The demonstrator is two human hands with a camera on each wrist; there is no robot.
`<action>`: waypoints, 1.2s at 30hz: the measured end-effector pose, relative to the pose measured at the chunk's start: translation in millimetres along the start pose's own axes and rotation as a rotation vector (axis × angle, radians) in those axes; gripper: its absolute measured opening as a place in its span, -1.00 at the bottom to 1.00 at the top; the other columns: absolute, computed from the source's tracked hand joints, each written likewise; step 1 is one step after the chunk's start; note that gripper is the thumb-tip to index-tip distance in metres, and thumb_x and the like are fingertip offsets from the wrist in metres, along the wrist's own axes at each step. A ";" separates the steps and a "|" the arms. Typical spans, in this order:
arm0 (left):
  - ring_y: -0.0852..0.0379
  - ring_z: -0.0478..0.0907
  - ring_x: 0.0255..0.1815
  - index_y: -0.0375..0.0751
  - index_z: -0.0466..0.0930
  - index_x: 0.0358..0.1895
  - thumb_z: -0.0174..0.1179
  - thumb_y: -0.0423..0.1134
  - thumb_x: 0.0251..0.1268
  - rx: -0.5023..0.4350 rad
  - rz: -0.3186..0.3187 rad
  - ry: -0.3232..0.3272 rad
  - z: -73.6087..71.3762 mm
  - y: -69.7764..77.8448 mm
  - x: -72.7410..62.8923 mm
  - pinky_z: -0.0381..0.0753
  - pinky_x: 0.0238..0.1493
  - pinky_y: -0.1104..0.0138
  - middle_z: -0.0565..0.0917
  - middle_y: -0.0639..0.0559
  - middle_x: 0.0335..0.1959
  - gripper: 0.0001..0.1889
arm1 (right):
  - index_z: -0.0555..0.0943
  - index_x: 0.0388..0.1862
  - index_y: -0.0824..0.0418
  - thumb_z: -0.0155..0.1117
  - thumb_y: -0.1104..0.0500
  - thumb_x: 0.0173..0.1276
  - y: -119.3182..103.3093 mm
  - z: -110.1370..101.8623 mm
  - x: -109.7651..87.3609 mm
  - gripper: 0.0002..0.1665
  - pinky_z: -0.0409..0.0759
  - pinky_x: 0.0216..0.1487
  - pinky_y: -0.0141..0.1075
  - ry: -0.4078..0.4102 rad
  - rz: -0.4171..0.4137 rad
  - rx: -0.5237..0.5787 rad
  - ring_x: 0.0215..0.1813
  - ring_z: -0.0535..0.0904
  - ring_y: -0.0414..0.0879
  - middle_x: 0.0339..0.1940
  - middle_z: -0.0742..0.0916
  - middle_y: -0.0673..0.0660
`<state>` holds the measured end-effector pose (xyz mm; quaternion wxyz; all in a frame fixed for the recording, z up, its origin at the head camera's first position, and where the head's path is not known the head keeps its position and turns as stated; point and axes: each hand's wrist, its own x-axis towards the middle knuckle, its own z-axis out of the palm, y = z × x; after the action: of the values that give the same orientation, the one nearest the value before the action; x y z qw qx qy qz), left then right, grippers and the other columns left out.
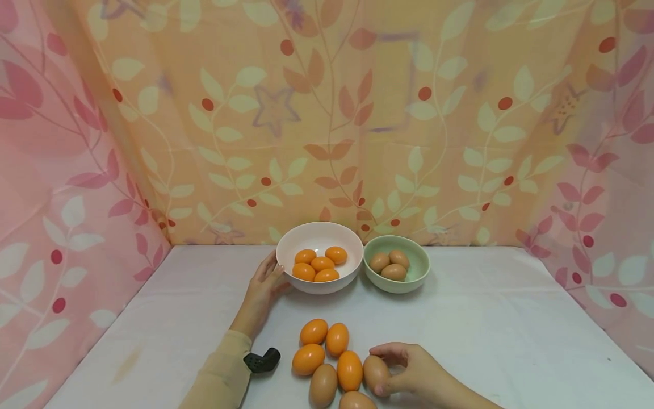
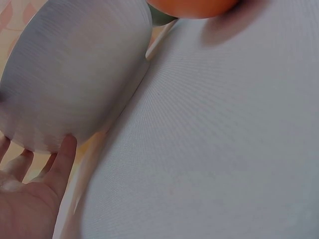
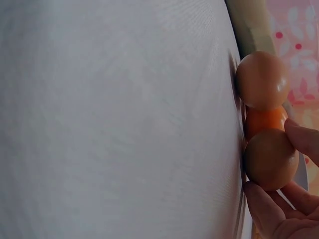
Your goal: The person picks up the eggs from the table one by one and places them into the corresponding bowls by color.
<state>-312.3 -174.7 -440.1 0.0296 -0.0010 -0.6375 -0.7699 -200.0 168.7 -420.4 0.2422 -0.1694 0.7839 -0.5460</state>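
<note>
My left hand (image 1: 263, 287) rests against the left side of a large white bowl (image 1: 323, 288), its fingers spread on the outer wall; the left wrist view shows them touching the bowl's underside (image 2: 75, 84). Several orange eggs (image 1: 322, 264) lie in this bowl. My right hand (image 1: 416, 369) pinches a brown egg (image 1: 376, 375) between thumb and fingers, low at the table. In the right wrist view this egg (image 3: 271, 159) has another brown egg (image 3: 262, 79) and an orange egg (image 3: 266, 122) beyond it.
A green bowl (image 1: 401, 286) with three brown eggs (image 1: 394, 272) stands right beside the white bowl. In front lie several orange eggs (image 1: 309, 359) and two more brown eggs, one (image 1: 323, 385) left of the other (image 1: 356, 401). Patterned cloth (image 1: 327, 113) hangs behind the white-covered table (image 1: 490, 318).
</note>
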 end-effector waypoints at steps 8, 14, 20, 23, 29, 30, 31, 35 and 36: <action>-0.07 0.22 0.55 0.01 0.06 0.58 -0.03 -0.17 0.58 0.011 0.005 0.003 1.0 -0.2 0.7 0.41 0.42 -0.06 0.09 -0.02 0.62 -0.40 | 0.61 0.16 0.38 0.56 0.24 0.01 -1.1 0.2 -0.5 -0.32 0.46 0.00 -0.60 0.015 -0.035 -0.042 0.07 0.61 -0.14 0.06 0.76 0.20; -0.06 0.22 0.54 0.00 0.05 0.59 -0.04 -0.19 0.58 0.014 0.008 0.002 1.3 -0.3 -0.3 0.45 0.40 -0.02 0.10 -0.03 0.62 -0.41 | 0.62 0.14 0.39 0.52 0.30 -0.03 -1.4 2.1 -0.8 -0.34 0.44 -0.01 -0.62 0.037 -0.034 -0.051 0.07 0.62 -0.09 0.04 0.77 0.22; -0.02 0.20 0.56 0.02 0.07 0.58 -0.04 -0.18 0.58 0.006 0.007 0.001 1.5 0.5 -0.4 0.43 0.42 -0.02 0.11 0.01 0.62 -0.41 | 0.64 0.14 0.33 0.52 0.28 -0.01 -7.3 -1.0 2.1 -0.36 0.50 -0.07 -0.56 0.078 0.007 -0.053 0.04 0.64 -0.11 0.01 0.78 0.16; -0.04 0.18 0.57 0.00 0.06 0.58 -0.04 -0.18 0.58 0.004 0.009 0.003 1.3 0.9 -0.2 0.43 0.42 -0.03 0.10 -0.01 0.62 -0.41 | 0.62 0.16 0.35 0.56 0.23 0.03 -14.6 -6.4 5.4 -0.34 0.61 -0.08 -0.48 0.109 0.012 -0.030 0.06 0.67 -0.08 0.03 0.77 0.18; -0.06 0.17 0.57 -0.02 0.06 0.58 -0.03 -0.19 0.57 0.015 0.012 0.001 1.2 0.9 -0.3 0.42 0.41 -0.05 0.09 -0.04 0.62 -0.40 | 0.56 0.26 0.33 0.57 0.10 0.10 -31.8 -21.4 12.9 -0.25 0.67 0.01 -0.33 0.189 0.006 0.008 0.15 0.65 -0.04 0.11 0.75 0.19; -0.06 0.19 0.56 -0.01 0.06 0.58 -0.03 -0.19 0.57 0.015 0.010 0.001 1.2 0.9 -0.4 0.43 0.41 -0.04 0.09 -0.03 0.62 -0.40 | 0.56 0.27 0.31 0.57 0.08 0.10 -34.2 -24.3 14.3 -0.24 0.66 0.04 -0.31 0.206 0.001 -0.003 0.16 0.65 -0.04 0.12 0.75 0.18; -0.06 0.21 0.55 0.00 0.07 0.58 -0.02 -0.18 0.57 0.015 0.005 0.004 1.4 1.1 -0.6 0.44 0.41 -0.03 0.09 -0.03 0.62 -0.40 | 0.56 0.28 0.30 0.57 0.07 0.10 -36.4 -27.1 15.9 -0.23 0.65 0.07 -0.29 0.225 -0.001 -0.013 0.17 0.65 -0.04 0.12 0.75 0.17; -0.05 0.26 0.52 0.04 0.09 0.57 -0.01 -0.16 0.56 0.017 -0.001 0.011 1.8 2.2 -1.1 0.47 0.39 -0.01 0.11 0.00 0.62 -0.41 | 0.56 0.29 0.27 0.55 0.04 0.13 -43.2 -39.5 23.7 -0.25 0.65 0.16 -0.19 0.278 -0.006 -0.033 0.18 0.65 -0.04 0.13 0.75 0.15; -0.03 0.27 0.52 0.06 0.09 0.57 -0.01 -0.16 0.56 0.016 -0.005 0.015 1.8 2.3 -1.1 0.47 0.39 0.00 0.12 0.01 0.61 -0.41 | 0.56 0.29 0.27 0.54 0.04 0.14 -44.4 -42.7 26.1 -0.26 0.65 0.16 -0.19 0.285 -0.008 -0.031 0.16 0.65 -0.05 0.12 0.75 0.15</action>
<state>-311.2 -173.4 -437.5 0.0323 0.0066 -0.6434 -0.7648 -245.5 172.6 -371.7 0.1236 -0.0968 0.8182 -0.5531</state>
